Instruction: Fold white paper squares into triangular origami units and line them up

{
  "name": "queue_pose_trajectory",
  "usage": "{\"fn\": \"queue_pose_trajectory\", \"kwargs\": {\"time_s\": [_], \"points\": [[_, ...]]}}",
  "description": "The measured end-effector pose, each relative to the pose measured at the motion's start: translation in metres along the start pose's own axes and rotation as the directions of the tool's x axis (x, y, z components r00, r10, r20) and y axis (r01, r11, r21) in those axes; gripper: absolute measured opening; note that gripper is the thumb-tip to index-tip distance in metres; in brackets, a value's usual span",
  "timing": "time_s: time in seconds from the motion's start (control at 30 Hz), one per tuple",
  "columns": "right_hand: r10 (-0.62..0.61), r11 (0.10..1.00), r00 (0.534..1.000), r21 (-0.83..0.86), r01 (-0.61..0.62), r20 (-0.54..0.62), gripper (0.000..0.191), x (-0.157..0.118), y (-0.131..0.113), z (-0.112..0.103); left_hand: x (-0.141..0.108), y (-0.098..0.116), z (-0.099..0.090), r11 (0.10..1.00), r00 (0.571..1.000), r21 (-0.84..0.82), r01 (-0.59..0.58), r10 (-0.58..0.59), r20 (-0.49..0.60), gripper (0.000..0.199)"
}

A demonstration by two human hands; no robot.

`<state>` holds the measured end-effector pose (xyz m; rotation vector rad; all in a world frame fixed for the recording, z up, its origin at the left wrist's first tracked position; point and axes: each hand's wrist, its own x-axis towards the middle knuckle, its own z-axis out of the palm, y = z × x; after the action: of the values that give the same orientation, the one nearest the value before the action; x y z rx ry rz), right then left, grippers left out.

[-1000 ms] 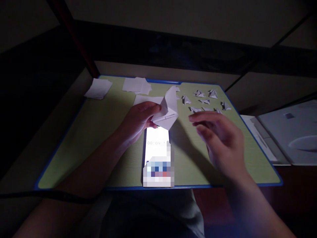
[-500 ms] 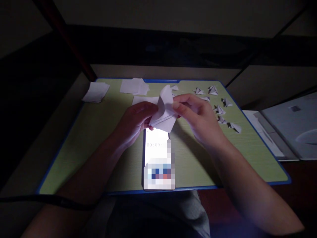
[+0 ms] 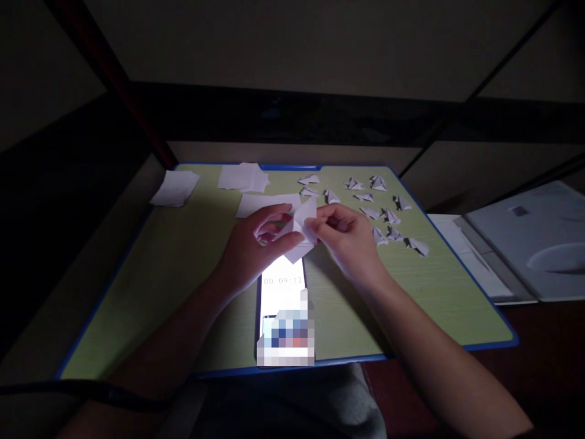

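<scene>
A white sheet of paper (image 3: 299,235), partly folded, is held between my two hands above the top of a lit phone (image 3: 281,299). On its left side, my left hand (image 3: 256,241) grips the paper with the thumb across its lower part. My right hand (image 3: 345,238) pinches its right edge between thumb and fingers. Behind my hands a flat white sheet (image 3: 260,204) lies on the green table (image 3: 159,292). Several small folded paper pieces (image 3: 390,215) are spread to the right.
A stack of white paper (image 3: 176,188) lies at the table's far left, and more sheets (image 3: 240,177) near the back edge. A dark cable (image 3: 114,392) crosses the lower left. Beyond the table's right edge is a pale box-like object (image 3: 530,238).
The paper's raised flap is now folded lower and more pointed, and both hands have shifted their hold on it. The camera view has moved slightly, showing more of the folded pieces.
</scene>
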<state>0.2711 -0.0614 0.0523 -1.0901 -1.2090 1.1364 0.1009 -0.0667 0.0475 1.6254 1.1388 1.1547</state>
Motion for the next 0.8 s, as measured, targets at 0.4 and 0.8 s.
{"fn": "queue_pose_trajectory", "kwargs": {"time_s": [0.4, 0.8], "points": [[0.001, 0.995, 0.999, 0.105, -0.006, 0.044, 0.014, -0.002, 0.012, -0.002, 0.006, -0.013, -0.004, 0.961, 0.99, -0.269, 0.068, -0.098, -0.102, 0.03], [0.002, 0.991, 1.0, 0.133, -0.002, -0.001, 0.012, -0.002, 0.014, 0.0, 0.004, -0.006, -0.004, 0.986, 0.993, -0.139, 0.097, -0.104, -0.05, 0.024]]}}
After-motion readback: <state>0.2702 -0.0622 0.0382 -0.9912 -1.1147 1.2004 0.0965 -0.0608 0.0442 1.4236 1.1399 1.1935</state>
